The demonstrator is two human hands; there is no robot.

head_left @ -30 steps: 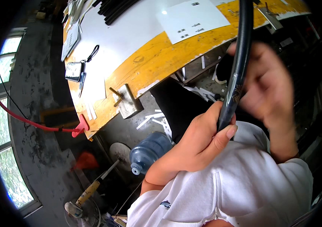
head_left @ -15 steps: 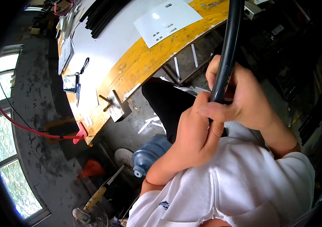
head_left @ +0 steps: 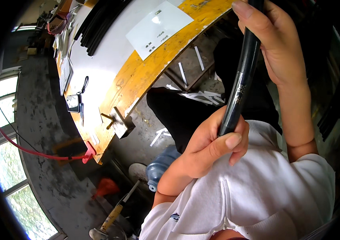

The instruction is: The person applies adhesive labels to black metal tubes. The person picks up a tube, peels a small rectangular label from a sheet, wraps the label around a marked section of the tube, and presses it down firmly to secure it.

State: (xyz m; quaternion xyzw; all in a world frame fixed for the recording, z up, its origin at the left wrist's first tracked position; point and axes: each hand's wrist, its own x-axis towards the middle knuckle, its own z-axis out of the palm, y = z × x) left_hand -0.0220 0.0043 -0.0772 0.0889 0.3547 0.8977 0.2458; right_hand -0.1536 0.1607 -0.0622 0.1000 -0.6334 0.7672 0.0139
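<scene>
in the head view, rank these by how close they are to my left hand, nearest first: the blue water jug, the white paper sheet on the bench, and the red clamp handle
From the left hand:
1. Blue water jug, just to its left, low on the floor.
2. Red clamp handle, farther left, at the bench's end.
3. White paper sheet, up on the bench top, near the picture's top edge.

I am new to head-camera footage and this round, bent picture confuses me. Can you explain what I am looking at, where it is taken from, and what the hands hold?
The picture comes from a wide fisheye camera worn on a person's head, looking down, so straight edges bend. No machine: two bare hands. The left hand grips the lower end of a black tube; the right hand holds it higher up. Beyond the knees is a yellow-edged workbench with a white sheet of paper and a bundle of black strips. On the floor lie a blue water jug and a hammer.
</scene>
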